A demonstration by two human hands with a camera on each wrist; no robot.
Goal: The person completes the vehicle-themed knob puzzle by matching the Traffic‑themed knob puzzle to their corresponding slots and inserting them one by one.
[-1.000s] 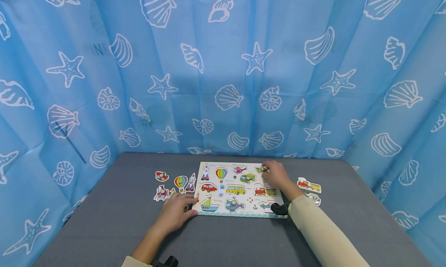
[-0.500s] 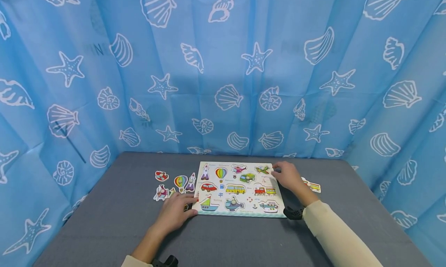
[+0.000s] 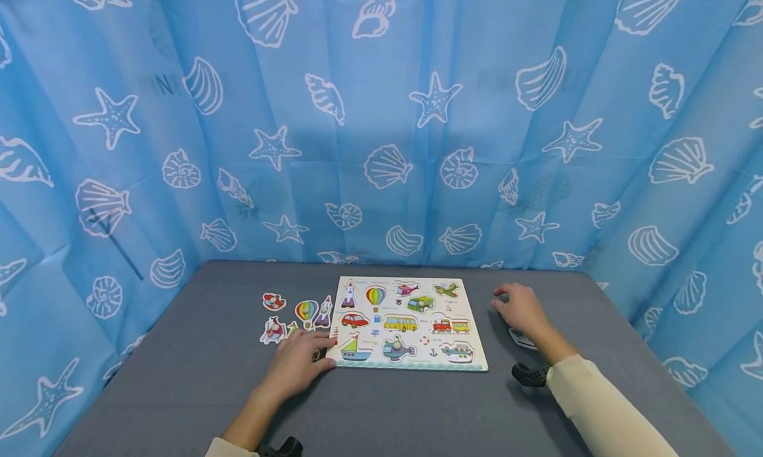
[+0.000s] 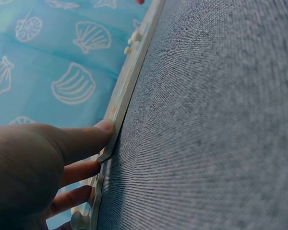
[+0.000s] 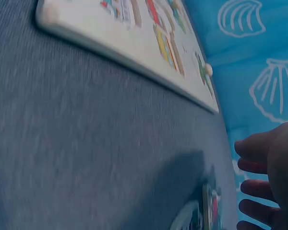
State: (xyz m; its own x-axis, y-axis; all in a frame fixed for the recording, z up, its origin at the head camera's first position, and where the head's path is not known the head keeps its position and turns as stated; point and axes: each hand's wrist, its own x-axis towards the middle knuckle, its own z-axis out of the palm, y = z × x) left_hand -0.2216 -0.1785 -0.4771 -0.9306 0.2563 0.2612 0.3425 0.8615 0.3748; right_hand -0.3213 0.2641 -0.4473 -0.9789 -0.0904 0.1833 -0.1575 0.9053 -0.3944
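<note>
Left hand (image 3: pixel 298 361) on the puzzle board (image 3: pixel 411 364), right hand (image 3: pixel 523 311) off to its side

In the head view, your puzzle board lies flat near the middle of the desk (image 3: pixel 417 410), pictures up. Your left hand touches it near its near left corner; your right hand is apart from it, partly hiding what lies below.

The left wrist view gives you the board edge-on: your thumb (image 4: pixel 93 139) meets its rim, and pale knobs (image 4: pixel 136 36) stand up from its face. The grip there is spread, thumb apart from the fingers.

The right wrist view shows you two loose pieces (image 5: pixel 212 208) side by side on the desk below your right hand, where the head view leaves only part visible. The grip is loosely spread and empty, with a gap between its fingers and those pieces.

Only the head view lets you read the balloon piece (image 3: pixel 306 311), rocket piece (image 3: pixel 323 312) and red piece (image 3: pixel 273 302), left of the board.
</note>
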